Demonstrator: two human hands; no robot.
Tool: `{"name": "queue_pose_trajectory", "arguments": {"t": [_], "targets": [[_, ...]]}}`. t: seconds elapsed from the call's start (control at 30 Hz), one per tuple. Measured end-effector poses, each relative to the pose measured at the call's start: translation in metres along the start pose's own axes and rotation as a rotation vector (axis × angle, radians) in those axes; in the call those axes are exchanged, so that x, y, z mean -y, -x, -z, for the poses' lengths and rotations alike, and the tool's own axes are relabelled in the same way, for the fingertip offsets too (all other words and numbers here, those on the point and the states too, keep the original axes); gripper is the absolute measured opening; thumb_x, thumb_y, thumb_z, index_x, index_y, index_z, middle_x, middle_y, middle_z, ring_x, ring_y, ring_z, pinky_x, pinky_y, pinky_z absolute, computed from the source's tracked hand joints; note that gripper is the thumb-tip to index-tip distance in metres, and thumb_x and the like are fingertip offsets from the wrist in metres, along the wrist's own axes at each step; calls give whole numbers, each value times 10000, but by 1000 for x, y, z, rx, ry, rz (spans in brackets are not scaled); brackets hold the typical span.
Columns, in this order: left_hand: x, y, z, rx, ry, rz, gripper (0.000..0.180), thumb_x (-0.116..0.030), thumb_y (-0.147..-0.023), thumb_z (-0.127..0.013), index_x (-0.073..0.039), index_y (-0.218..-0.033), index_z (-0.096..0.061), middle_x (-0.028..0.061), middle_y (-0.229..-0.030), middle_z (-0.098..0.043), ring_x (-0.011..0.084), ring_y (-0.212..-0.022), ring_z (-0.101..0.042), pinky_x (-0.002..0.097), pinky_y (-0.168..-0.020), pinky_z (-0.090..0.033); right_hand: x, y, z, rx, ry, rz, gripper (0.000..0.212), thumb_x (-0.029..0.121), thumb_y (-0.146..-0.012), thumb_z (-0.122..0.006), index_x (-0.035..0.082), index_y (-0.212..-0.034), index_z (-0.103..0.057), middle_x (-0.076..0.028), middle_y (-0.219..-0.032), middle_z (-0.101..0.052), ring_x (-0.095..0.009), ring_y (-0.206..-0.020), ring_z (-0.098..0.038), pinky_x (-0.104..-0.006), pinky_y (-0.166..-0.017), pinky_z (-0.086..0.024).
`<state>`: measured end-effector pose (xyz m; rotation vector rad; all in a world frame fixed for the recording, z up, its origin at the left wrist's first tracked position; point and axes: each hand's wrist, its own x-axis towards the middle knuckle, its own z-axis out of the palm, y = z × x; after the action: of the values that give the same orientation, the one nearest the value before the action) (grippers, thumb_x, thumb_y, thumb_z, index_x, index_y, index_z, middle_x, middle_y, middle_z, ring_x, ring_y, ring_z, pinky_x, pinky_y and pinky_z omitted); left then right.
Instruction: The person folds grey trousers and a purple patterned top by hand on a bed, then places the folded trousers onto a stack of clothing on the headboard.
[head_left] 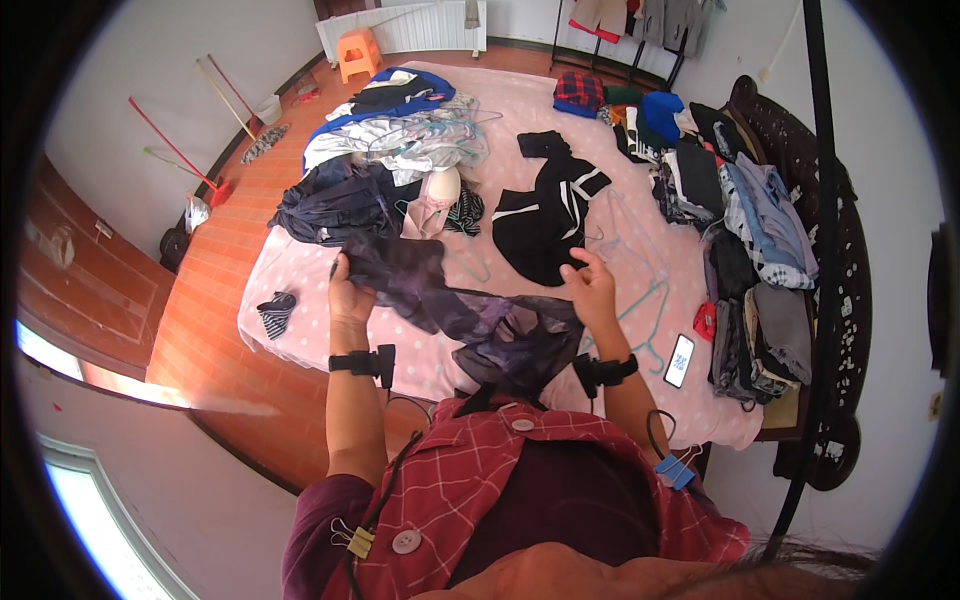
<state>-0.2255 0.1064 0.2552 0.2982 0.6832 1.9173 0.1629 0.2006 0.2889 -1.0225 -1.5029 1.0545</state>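
A sheer dark purple-black garment stretches between my hands, its loose folds hanging close to my chest. My left hand is closed on its left end. At the opposite end, my right hand has curled fingers, and the cloth runs up to it; the exact grip is partly hidden. Beyond the right hand, a black garment with white trim lies spread on the bed. Thin pale hangers lie beside it.
The pink dotted bedspread carries a clothes heap at left and folded stacks at right. A striped cloth lies near the left edge. A phone rests at right. A dark vertical pole crosses the right side.
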Motion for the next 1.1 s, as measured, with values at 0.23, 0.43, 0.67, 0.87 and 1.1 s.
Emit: {"name": "queue_pose_trajectory", "arguments": {"t": [0.23,0.43,0.67,0.87,1.1], "targets": [[-13,-4,-17,-123,-84,-24,388,-326,-984,-332,-31,-1161,-509,119,-1105,-610,277,-988,-603,408,-856,-503,2,7,19,358,303,-87,618,298,-667,-789,17,-1159,-541,-24,-598,-520,-102,-544,-495,-262,-505,-406],[-8,-11,-30,-122,-141,67,343,-299,-976,-375,-24,-1105,-532,108,-1041,-631,264,-944,-613,400,-833,-506,-18,19,18,773,744,139,493,342,-658,-697,76,-1064,-609,-192,-814,-635,-375,-809,-599,-427,-725,-478],[41,-7,-20,-232,95,-57,437,-331,-988,-259,-16,-1174,-498,135,-1123,-595,295,-1006,-582,437,-891,-468,-60,3,-22,204,386,25,229,163,-778,-539,8,-927,-618,-190,-731,-614,-313,-728,-622,-416,-676,-483],[99,21,-20,-238,333,97,539,-389,-977,-182,-6,-1247,-449,172,-1230,-525,327,-1154,-481,471,-1013,-361,-37,19,-90,161,-135,-386,290,118,-862,-449,-36,-1086,-549,-73,-628,-560,-134,-370,-489,-268,-345,-411],[122,69,-25,-60,234,307,561,-474,-953,-293,-40,-1264,-462,132,-1241,-528,291,-1143,-490,423,-1016,-348,-42,55,-139,399,-214,-363,296,86,-866,-435,-38,-1126,-503,-92,-690,-575,-166,-397,-545,-267,-389,-451]]}}
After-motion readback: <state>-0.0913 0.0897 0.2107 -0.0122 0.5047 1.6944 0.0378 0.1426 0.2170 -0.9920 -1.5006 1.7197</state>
